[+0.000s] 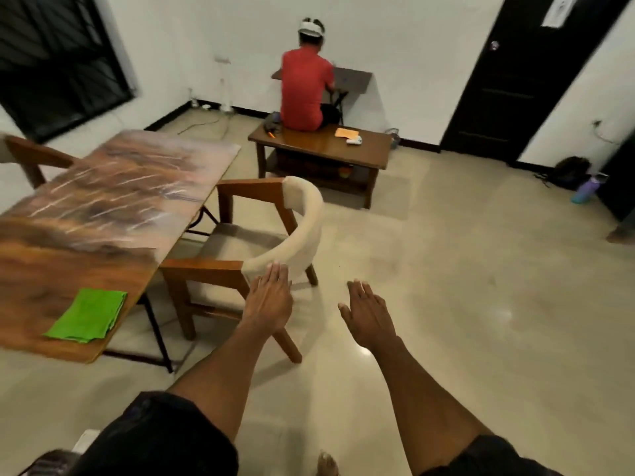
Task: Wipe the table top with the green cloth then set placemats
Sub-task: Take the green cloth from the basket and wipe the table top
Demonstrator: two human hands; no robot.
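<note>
A folded green cloth [87, 315] lies near the front right corner of the long wooden table [86, 207] at the left. My left hand [269, 300] is stretched out with straight fingers, its fingertips at the cream back of a wooden chair [292, 231] beside the table. My right hand [367, 314] hangs in the air to the right of it, fingers straight, holding nothing. Both hands are to the right of the cloth and apart from it. No placemats show in this view.
A person in a red shirt [307, 87] sits on a low wooden coffee table [323, 149] at the far wall. A second chair [31, 156] stands at the table's far left. A black door [522, 73], a bag [570, 171] and a bottle [586, 189] are at the right.
</note>
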